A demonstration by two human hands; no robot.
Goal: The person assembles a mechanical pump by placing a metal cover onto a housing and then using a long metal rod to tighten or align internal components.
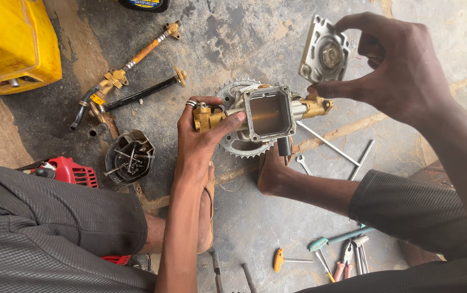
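Note:
My left hand (203,135) grips a metal pump body (266,113) by its brass fitting on the left side; the square opening of the housing faces me. A ring sits on one finger. My right hand (396,65) holds a square metal cover plate (325,51) with a central hub, lifted above and to the right of the pump opening, apart from it. Under the pump lies a toothed sprocket (233,144) on the concrete floor.
A yellow container (11,43) stands at top left. Brass-and-orange pipe fittings (136,59), a black hose, a dark cup with bolts (129,157) and a red machine part (73,171) lie left. Spanners (328,144), pliers and screwdrivers (336,255) lie right and near. My bare foot (271,171) rests beneath the pump.

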